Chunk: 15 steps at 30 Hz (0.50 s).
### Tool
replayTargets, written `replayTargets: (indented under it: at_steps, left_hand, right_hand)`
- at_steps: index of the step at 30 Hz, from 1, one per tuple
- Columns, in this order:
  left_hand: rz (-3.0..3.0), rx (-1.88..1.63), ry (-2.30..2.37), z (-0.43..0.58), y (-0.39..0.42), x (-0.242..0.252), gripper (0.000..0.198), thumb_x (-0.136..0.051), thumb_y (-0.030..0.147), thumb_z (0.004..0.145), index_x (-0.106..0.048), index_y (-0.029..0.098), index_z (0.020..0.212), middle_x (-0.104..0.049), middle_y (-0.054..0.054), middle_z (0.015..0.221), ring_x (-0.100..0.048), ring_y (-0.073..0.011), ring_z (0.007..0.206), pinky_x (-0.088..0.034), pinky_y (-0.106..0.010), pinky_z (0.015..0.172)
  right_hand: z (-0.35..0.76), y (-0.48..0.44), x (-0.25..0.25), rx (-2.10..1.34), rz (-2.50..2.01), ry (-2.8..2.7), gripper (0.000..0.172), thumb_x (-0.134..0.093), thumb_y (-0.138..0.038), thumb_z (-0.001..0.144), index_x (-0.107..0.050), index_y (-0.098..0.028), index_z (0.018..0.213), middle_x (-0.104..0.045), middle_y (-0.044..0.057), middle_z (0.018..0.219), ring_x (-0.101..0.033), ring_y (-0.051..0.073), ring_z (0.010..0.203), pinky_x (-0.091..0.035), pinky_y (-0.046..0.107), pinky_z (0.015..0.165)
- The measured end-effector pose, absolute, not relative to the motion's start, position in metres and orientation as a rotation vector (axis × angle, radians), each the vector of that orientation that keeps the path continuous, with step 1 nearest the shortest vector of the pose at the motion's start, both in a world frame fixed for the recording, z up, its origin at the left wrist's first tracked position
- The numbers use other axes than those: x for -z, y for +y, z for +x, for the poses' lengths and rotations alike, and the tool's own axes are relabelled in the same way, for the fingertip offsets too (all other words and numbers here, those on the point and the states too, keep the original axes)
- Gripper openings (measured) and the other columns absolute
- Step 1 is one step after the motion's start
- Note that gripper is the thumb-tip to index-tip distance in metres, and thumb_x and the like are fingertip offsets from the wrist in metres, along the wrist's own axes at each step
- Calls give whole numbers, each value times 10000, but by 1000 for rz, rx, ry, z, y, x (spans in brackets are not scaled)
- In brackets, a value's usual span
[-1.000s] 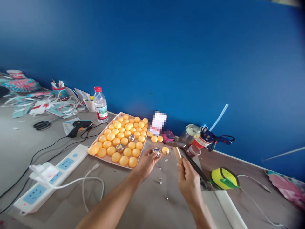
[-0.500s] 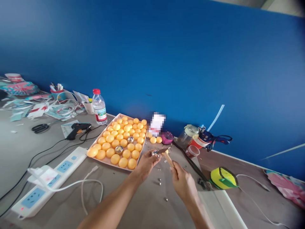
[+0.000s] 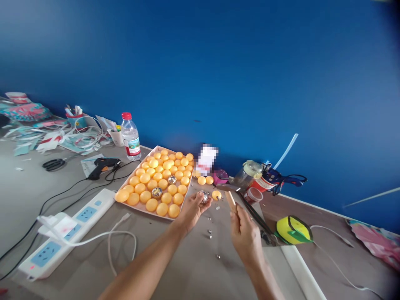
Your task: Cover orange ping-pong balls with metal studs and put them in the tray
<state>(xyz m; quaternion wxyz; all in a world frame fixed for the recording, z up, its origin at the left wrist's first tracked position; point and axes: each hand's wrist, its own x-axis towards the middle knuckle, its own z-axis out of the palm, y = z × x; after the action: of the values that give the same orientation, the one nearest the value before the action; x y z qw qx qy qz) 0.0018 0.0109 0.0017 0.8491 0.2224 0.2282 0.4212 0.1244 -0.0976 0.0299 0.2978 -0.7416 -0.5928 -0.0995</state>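
Note:
My left hand (image 3: 192, 212) is closed round a shiny silver-covered ball (image 3: 204, 196), just right of the tray. Off to its right, my right hand (image 3: 245, 229) grips the light wooden handle of a hammer (image 3: 231, 202). The dark hammer head is raised a little way from the silver ball, not touching it. An orange ball (image 3: 216, 195) with small dark specks rests on the table between the hands. Orange balls fill the pale tray (image 3: 142, 211), along with two silver-patched balls (image 3: 157, 192). Small shiny metal bits (image 3: 210, 234) lie scattered on the table between my forearms.
A water bottle (image 3: 131, 137) stands behind the tray. On the left are a glue gun (image 3: 101, 166), scissors (image 3: 53, 164) and a white power strip (image 3: 70, 231) with cables. A jar (image 3: 248, 175) and a yellow-green pouch (image 3: 293, 230) sit to the right. The blue wall (image 3: 200, 75) bounds the back.
My right hand has drawn the hammer up and right, away from the silver ball. The ball in my left hand and the orange ball behind it now show more clearly. The view shifted slightly.

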Motion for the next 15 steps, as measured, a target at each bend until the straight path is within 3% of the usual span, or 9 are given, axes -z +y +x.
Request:
replayTargets:
  at_steps: [4, 9, 15]
  left_hand:
    - [473, -867, 558, 2, 12, 1, 235, -660, 319, 752, -580, 102, 788, -657, -98, 815, -647, -159, 787, -501, -331, 860]
    - [450, -848, 487, 2, 12, 2, 218, -651, 316, 761, -544, 127, 772, -658, -83, 804, -650, -178, 837, -497, -344, 867]
    - [475, -800, 502, 1, 10, 0, 264, -636, 337, 772, -575, 91, 845, -661, -109, 788, -652, -171, 773, -511, -302, 801]
  right_hand:
    - [124, -97, -29, 142, -2048, -1694, 302, -341, -259, 884, -600, -177, 1019, -689, 63, 808, -623, 157, 599, -416, 229, 517]
    - [124, -98, -32, 249, -1933, -1567, 334, -340, -287, 896, -561, -120, 1083, -674, 121, 915, -635, 178, 750, -452, 246, 637]
    - [122, -96, -30, 107, -2054, -1689, 282, -356, -239, 873, -590, -175, 1017, -684, 58, 800, -621, 162, 612, -413, 233, 514]
